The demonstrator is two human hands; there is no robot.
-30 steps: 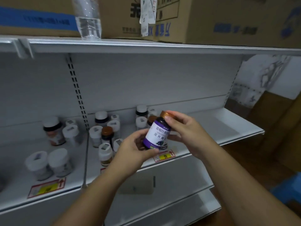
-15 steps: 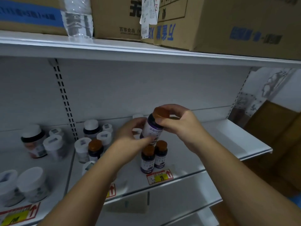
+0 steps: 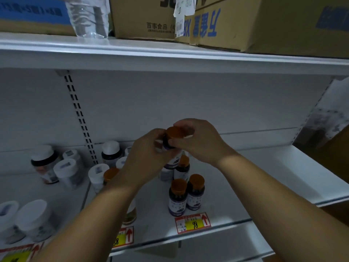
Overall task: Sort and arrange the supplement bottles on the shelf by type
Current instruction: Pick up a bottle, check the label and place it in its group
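A dark bottle with an orange cap (image 3: 174, 133) and a purple label is held over the white shelf (image 3: 264, 178). My left hand (image 3: 145, 157) grips its body from the left. My right hand (image 3: 198, 140) pinches it near the cap from the right. Two matching orange-capped bottles (image 3: 186, 195) stand side by side near the shelf's front edge, below my hands. Another of the same kind (image 3: 182, 167) stands behind them. One more orange cap (image 3: 110, 174) shows left of my left wrist. White-capped jars (image 3: 66, 173) crowd the left part of the shelf.
Cardboard boxes (image 3: 245, 21) and a clear plastic water bottle (image 3: 88, 16) sit on the upper shelf. Price tags (image 3: 192, 223) hang on the shelf's front edge. The right part of the shelf has bare surface. A slotted upright (image 3: 79, 118) runs down the back panel.
Both hands carried the bottle up and toward the back of the shelf. The left hand went from under the bottle to wrapping its side. The camera tilted up.
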